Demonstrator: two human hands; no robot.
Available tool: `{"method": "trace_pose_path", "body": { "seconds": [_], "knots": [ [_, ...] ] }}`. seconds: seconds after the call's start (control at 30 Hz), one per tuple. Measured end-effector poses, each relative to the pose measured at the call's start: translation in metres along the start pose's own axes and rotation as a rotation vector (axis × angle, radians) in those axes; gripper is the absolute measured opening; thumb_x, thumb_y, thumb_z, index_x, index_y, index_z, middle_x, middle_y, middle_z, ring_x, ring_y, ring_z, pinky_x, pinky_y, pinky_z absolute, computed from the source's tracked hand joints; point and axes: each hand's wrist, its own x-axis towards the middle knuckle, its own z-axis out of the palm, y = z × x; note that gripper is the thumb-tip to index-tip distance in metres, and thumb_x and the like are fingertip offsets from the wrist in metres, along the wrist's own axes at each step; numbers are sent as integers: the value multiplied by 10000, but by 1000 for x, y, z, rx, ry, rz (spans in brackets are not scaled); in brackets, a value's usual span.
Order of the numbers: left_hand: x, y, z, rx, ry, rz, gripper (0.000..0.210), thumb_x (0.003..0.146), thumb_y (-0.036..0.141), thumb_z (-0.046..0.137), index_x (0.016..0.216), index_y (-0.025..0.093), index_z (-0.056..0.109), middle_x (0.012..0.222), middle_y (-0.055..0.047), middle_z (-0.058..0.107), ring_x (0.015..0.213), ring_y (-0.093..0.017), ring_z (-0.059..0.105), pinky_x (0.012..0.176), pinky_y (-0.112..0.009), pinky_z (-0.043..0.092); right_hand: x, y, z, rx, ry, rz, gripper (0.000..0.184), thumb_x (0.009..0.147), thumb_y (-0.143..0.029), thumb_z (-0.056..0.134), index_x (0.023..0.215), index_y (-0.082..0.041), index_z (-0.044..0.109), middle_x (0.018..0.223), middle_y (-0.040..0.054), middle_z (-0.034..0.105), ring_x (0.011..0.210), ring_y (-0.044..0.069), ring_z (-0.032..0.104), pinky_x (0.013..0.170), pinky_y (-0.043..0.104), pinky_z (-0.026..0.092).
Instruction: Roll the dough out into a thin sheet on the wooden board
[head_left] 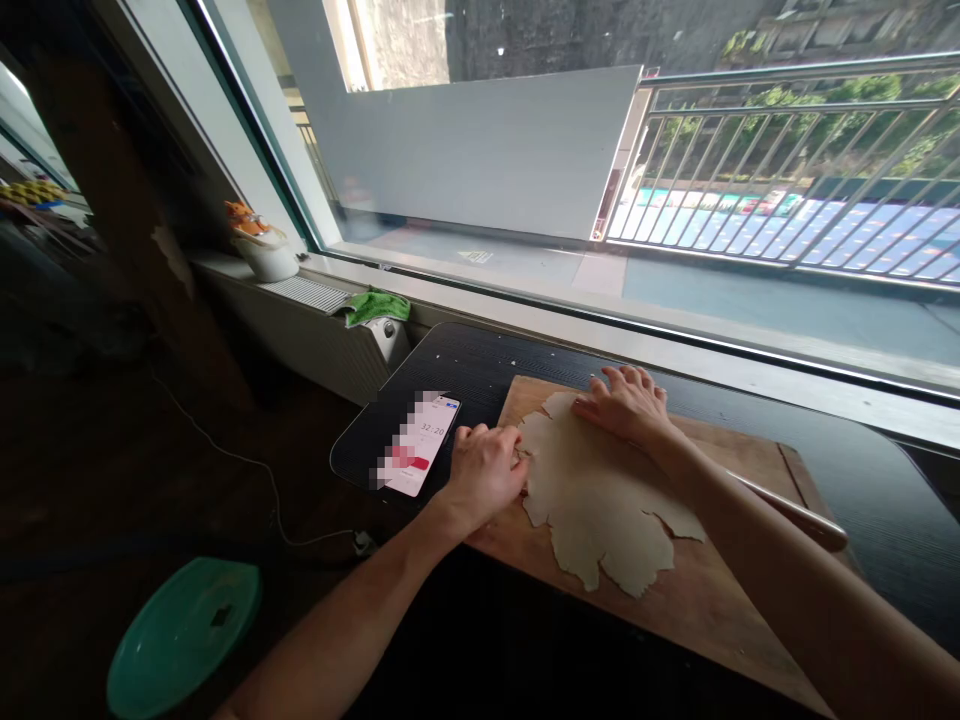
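A thin, rolled-out sheet of pale dough [600, 500] with ragged, cracked edges lies on a wooden board [697, 620]. At the sheet's left edge, my left hand [487, 467] has its fingers curled, with thumb and fingertips pinching the rim. My right hand [628, 403] rests flat on the far edge of the dough, its fingers stretched out and slightly apart. To the right, a wooden rolling pin [799, 515] lies on the board, partly hidden behind my right forearm.
The board sits on a black table [465, 355] beside a large window. A phone [420, 450] showing a timer lies left of the board. A green cloth [379, 307] and a white pot [264, 255] rest on the radiator. A teal basin [184, 635] is at lower left.
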Motion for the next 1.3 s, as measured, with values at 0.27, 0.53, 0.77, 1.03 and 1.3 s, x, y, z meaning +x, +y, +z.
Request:
{"method": "trace_pose_path", "body": {
  "seconds": [0.27, 0.53, 0.77, 1.03, 1.3],
  "knots": [
    [2, 13, 34, 26, 153, 219, 73, 924, 204, 571, 897, 199, 639, 989, -65, 643, 973, -238, 561, 869, -390, 429, -25, -10, 5, -2, 56, -181, 499, 989, -421, 227, 1321, -266, 566, 1475, 101, 476, 1427, 310, 304, 1114, 562, 311],
    [1, 10, 40, -25, 184, 241, 54, 917, 208, 568, 891, 200, 615, 961, -59, 612, 958, -242, 537, 866, -413, 431, 4, 1, 7, 4, 58, -84, 493, 941, -556, 382, 1276, -259, 588, 1475, 128, 471, 1408, 354, 325, 1069, 565, 372],
    [1, 10, 43, -35, 167, 236, 65, 915, 213, 557, 895, 204, 618, 981, -70, 616, 967, -252, 527, 878, -431, 429, 3, -5, 1, 32, 47, -69, 499, 965, -517, 361, 1324, -231, 557, 1501, 155, 426, 1409, 361, 314, 1089, 569, 324],
    [-1, 11, 41, -34, 184, 236, 61, 902, 198, 560, 887, 193, 619, 969, -68, 611, 951, -248, 527, 865, -419, 435, -28, -11, 11, -26, 73, -229, 443, 975, -498, 330, 1261, -289, 596, 1440, 90, 517, 1377, 331, 368, 1045, 548, 389],
    [0, 10, 41, -24, 152, 232, 79, 927, 220, 541, 909, 204, 617, 988, -69, 619, 972, -252, 531, 878, -422, 428, 21, -9, 0, 56, 184, 44, 542, 968, -490, 301, 1350, -189, 541, 1484, 174, 446, 1408, 356, 328, 1088, 593, 322]
  ]
}}
